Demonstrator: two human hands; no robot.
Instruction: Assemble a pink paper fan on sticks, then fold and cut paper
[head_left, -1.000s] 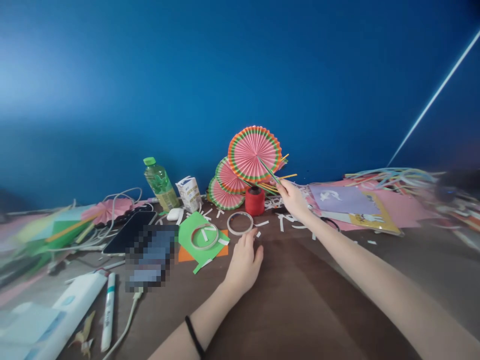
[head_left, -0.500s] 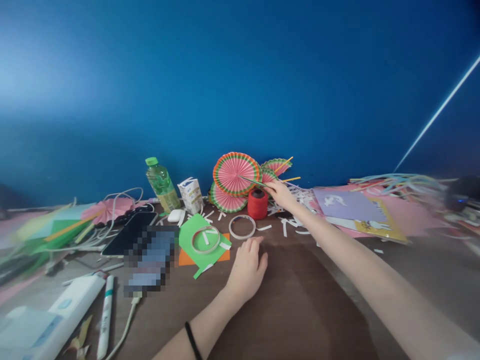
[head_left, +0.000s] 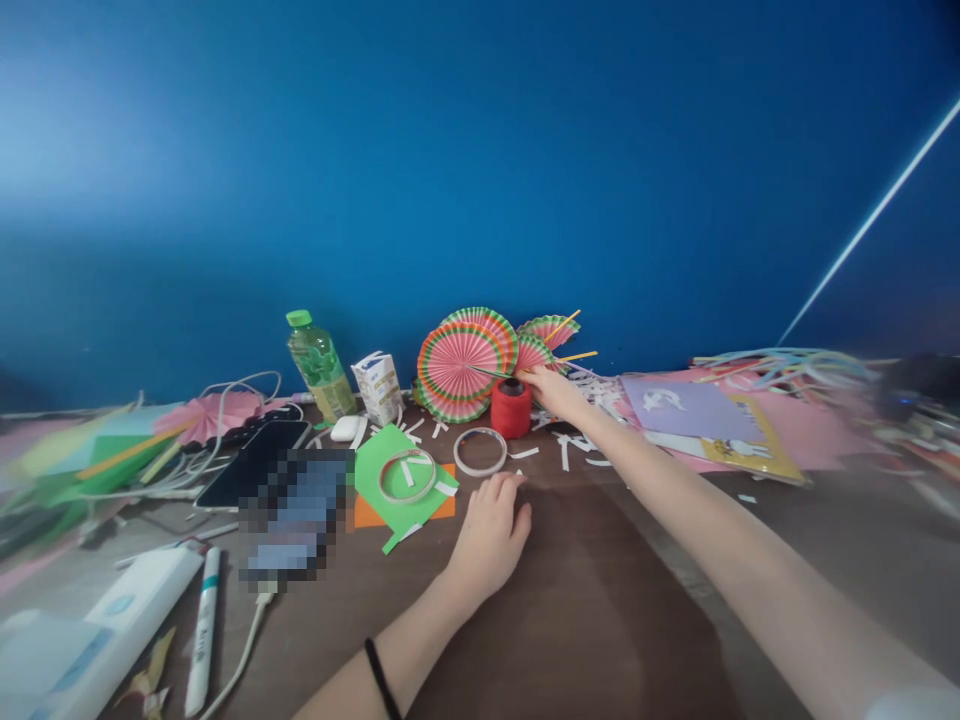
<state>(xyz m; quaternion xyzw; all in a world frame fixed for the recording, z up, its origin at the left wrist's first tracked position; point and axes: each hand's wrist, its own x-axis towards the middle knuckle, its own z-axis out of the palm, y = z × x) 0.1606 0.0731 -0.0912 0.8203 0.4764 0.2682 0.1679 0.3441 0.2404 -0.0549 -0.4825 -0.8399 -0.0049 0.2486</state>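
My right hand (head_left: 551, 390) reaches to the back of the table, behind a red thread spool (head_left: 511, 412). Its fingers are closed round the thin handle of a round pleated paper fan (head_left: 457, 358), pink with an orange and green rim. That fan overlaps another pleated fan standing against the blue wall, and smaller pleated fans (head_left: 553, 330) with yellow sticks are just right of it. My left hand (head_left: 489, 530) rests on the table with its thumb apart and nothing in it. Close to its fingertips lies a tape roll (head_left: 480, 452).
Another tape roll (head_left: 407, 476) lies on green paper (head_left: 386, 450). A green-capped bottle (head_left: 321, 370), a small carton (head_left: 377, 390) and a blurred-out phone (head_left: 296, 515) are on the left. White paper scraps and a purple sheet (head_left: 667, 405) are at the right. A marker (head_left: 202, 635) lies near left.
My right hand has lowered the orange-rimmed fan and moved it slightly left, so more of the fan behind shows above it. My left hand has stayed on the table.
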